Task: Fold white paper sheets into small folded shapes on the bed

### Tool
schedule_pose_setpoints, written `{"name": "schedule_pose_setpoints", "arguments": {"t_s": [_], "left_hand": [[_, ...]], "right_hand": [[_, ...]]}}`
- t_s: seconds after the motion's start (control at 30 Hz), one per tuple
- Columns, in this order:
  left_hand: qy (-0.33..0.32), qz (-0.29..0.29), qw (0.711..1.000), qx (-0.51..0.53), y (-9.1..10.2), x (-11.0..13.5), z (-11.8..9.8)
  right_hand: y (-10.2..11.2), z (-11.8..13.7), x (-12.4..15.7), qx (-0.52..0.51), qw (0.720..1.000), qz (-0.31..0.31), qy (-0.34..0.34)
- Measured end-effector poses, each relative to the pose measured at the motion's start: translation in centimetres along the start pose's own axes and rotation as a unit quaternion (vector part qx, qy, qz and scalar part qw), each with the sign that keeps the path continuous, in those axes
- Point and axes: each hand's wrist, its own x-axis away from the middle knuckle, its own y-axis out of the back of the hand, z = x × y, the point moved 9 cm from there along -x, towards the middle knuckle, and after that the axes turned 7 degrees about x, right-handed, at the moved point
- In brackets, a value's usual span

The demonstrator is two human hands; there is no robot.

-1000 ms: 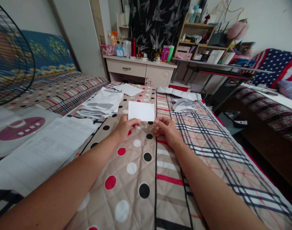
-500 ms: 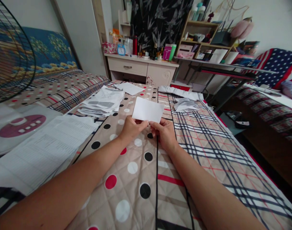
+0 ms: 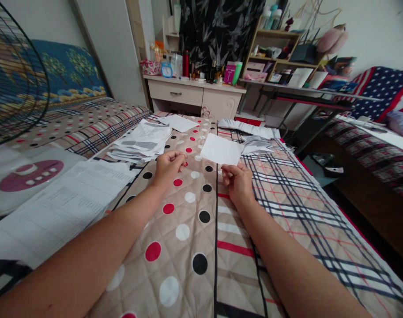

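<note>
A blank white sheet of paper is pinched at its lower right edge by my right hand, thumb and fingers closed on it. The sheet tilts up above the bedspread. My left hand is apart from it, over the polka-dot bedspread, with its fingers curled together and nothing visible in them. Just beyond my left hand lies a loose stack of papers, some with grey patches. Behind the held sheet, a smaller pile of papers is partly covered by it.
Printed sheets and a white plastic bag lie at the left, near a fan's wire cage. A single sheet and a long folded paper strip are at the bed's far end. A dresser stands behind.
My left hand has let go of the sheet and moved left toward the loose stack. My right hand has carried the sheet to the right, toward the smaller pile.
</note>
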Motion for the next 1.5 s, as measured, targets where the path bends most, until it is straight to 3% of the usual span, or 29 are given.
{"name": "schedule_pose_setpoints", "arguments": {"t_s": [0.1, 0.17, 0.3, 0.47, 0.67, 0.87, 1.0, 1.2, 1.33, 1.5], "left_hand": [[0.047, 0.155, 0.987, -0.001, -3.7, 1.6, 0.6], [0.051, 0.206, 0.977, -0.03, -5.4, 2.6, 0.9], [0.025, 0.138, 0.989, -0.046, -5.0, 2.5, 1.1], [0.075, 0.089, 0.992, 0.058, -2.9, 1.5, 1.4], [0.174, 0.221, 0.957, 0.074, -4.3, 2.4, 2.5], [0.137, 0.285, 0.948, -0.018, -5.2, 2.8, 2.5], [0.105, 0.276, 0.954, -0.057, -5.3, 2.9, 2.1], [0.071, 0.25, 0.963, -0.073, -5.4, 2.6, 1.7], [0.054, 0.232, 0.969, -0.068, -5.3, 2.4, 1.7], [0.047, 0.247, 0.965, -0.07, -5.8, 2.7, 1.5]], "right_hand": [[-1.6, -0.6, 0.7, -0.002, 0.998, 0.056, -0.019], [-2.9, -1.0, 1.3, 0.019, 0.995, 0.095, -0.031], [-3.8, -1.2, 1.8, 0.086, 0.986, 0.138, -0.027], [-0.1, 0.0, -0.2, 0.022, 0.999, 0.032, 0.006], [-1.3, -0.8, 0.0, 0.063, 0.987, 0.14, -0.037], [-1.4, -0.2, 0.5, 0.078, 0.994, 0.076, 0.006], [-1.3, -0.2, 0.5, 0.077, 0.995, 0.064, 0.009], [-2.8, -1.1, 1.3, 0.106, 0.985, 0.133, -0.026], [-3.3, -1.4, 1.6, 0.107, 0.983, 0.14, -0.041], [-3.6, -1.5, 1.6, 0.108, 0.983, 0.141, -0.044]]}}
